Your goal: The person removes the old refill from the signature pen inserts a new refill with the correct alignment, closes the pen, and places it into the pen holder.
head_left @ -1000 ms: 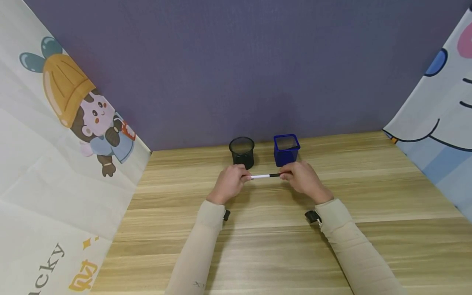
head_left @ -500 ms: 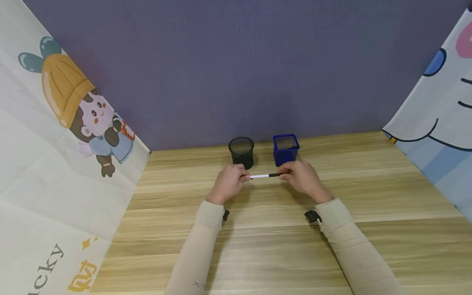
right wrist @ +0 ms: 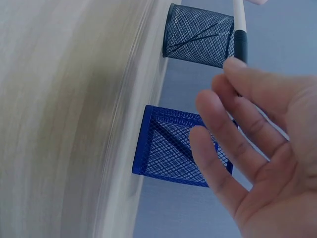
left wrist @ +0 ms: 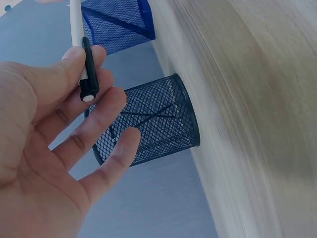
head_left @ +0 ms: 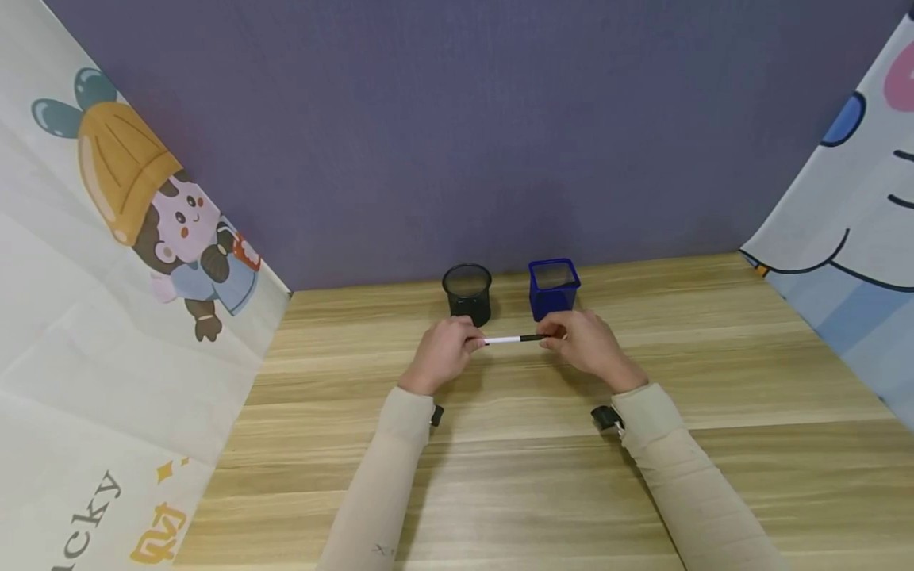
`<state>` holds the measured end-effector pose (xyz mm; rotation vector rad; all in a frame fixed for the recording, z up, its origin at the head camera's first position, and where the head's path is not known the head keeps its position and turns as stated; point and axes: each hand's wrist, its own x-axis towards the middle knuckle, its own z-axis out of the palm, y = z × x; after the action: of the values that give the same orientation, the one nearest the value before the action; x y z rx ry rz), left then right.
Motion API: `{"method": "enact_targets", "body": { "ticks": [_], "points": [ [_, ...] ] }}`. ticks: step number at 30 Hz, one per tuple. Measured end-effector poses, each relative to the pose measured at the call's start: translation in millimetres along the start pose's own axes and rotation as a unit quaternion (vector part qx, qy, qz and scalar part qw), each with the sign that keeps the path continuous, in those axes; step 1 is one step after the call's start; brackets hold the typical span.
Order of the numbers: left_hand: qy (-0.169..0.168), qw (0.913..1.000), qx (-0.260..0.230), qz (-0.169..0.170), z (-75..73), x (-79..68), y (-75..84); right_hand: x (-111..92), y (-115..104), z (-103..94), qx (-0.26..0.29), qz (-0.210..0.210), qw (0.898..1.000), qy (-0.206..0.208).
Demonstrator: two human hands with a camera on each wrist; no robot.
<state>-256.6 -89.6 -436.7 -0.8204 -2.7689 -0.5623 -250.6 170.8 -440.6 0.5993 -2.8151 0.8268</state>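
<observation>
A white pen (head_left: pixel 503 340) with a black grip section and a black clip lies level between my two hands in the head view. My left hand (head_left: pixel 444 354) pinches its clip end between thumb and forefinger, the other fingers spread apart in the left wrist view. At the black end, my right hand (head_left: pixel 585 346) pinches with thumb and forefinger, hiding the tip. Just beyond the left hand stands a round black mesh pen holder (left wrist: pixel 148 119). Beyond the right hand is a square blue mesh pen holder (right wrist: pixel 173 146), a dark stick-like thing slanting inside it.
Both holders stand upright on the wood-grain table (head_left: pixel 514 492), near a grey-purple panel (head_left: pixel 457 143) along its back. White cloths with cartoon prints hang at the left (head_left: pixel 107 333) and right sides.
Almost nothing differs. The hands keep their pinch on the pen, and the view has shifted very slightly.
</observation>
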Motion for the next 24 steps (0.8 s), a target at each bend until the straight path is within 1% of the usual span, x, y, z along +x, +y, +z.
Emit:
{"method": "enact_targets", "body": {
  "ticks": [7, 12, 18, 24],
  "points": [
    [0.002, 1.0000, 0.001, 0.006, -0.1, -0.4, -0.3, -0.5, -0.5, -3.4, 0.000, 0.006, 1.000, -0.030],
    [0.004, 1.0000, -0.004, 0.005, -1.5, -0.4, 0.3, -0.7, 1.8, -4.1, 0.017, 0.007, 0.999, -0.037],
    [-0.001, 1.0000, -0.007, 0.003, -2.7, -0.5, 0.8, -0.6, 6.7, -4.5, 0.042, -0.009, 0.998, -0.054],
    [-0.002, 0.9999, -0.009, 0.005, -2.3, -0.5, 0.5, -0.4, 7.0, -4.6, 0.059, -0.023, 0.996, -0.064]
  ]
}}
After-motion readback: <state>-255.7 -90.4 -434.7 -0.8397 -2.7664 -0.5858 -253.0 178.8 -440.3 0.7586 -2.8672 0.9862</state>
